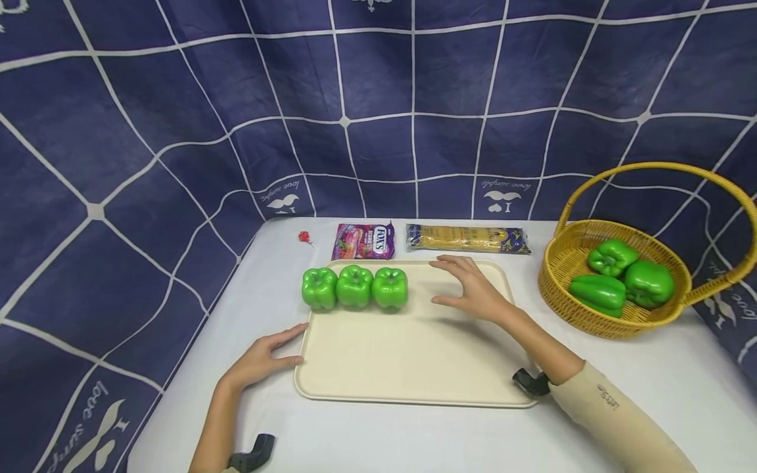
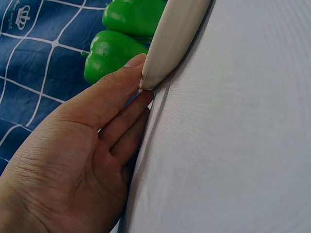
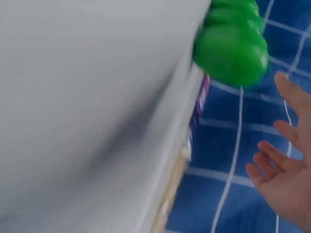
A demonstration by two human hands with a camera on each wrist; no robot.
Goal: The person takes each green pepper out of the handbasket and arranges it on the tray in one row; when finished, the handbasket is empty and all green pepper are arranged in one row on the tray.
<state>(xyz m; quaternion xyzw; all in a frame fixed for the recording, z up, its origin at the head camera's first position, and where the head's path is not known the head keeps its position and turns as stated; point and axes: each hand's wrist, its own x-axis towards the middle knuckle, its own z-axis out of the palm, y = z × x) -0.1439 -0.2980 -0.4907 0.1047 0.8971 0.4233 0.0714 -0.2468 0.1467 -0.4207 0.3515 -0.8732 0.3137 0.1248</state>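
Note:
In the head view, three green bell peppers (image 1: 355,286) stand in a row at the far left of a cream tray (image 1: 408,368). My left hand (image 1: 260,360) is at the tray's left edge, its fairly straight fingers touching the rim (image 2: 160,53). Over the tray's far right part hovers my right hand (image 1: 473,289), fingers spread and holding nothing. The right wrist view, blurred, shows that hand (image 3: 286,160) apart from the nearest bell pepper (image 3: 231,53).
A wicker basket (image 1: 550,289) with a tall handle stands at the right, with three more green peppers (image 1: 649,284) inside. Behind the tray lie a red lollipop (image 1: 304,236), a purple candy bag (image 1: 363,242) and a pack of spaghetti (image 1: 467,238). A blue checked curtain (image 1: 378,151) hangs behind.

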